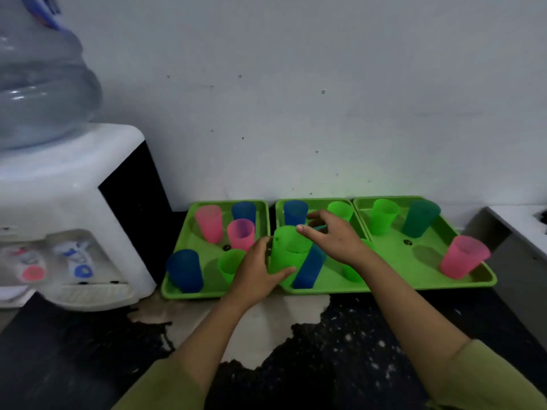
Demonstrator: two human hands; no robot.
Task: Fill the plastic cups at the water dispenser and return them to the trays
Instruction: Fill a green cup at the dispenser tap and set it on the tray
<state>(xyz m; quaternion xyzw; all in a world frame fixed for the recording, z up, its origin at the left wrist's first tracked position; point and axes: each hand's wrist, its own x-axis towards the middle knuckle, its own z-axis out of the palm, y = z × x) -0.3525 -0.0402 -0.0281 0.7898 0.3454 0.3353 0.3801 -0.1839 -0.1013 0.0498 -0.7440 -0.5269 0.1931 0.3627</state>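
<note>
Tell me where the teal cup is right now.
In the head view, the teal cup stands at the back of the rightmost green tray, right of a green cup and behind the pink cup.

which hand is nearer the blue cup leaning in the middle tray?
Right. The right hand hovers just above the blue cup; the left hand grips the green cup beside it.

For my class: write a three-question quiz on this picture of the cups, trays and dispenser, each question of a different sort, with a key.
1. True or false: the left hand grips a green cup.
2. How many green trays line the wall? A two, B three, C four.
3. Fill in: the water dispenser stands to the ___ of the trays.

Key: 1 true. 2 B: left tray, middle tray, right tray. 3 left.
</note>
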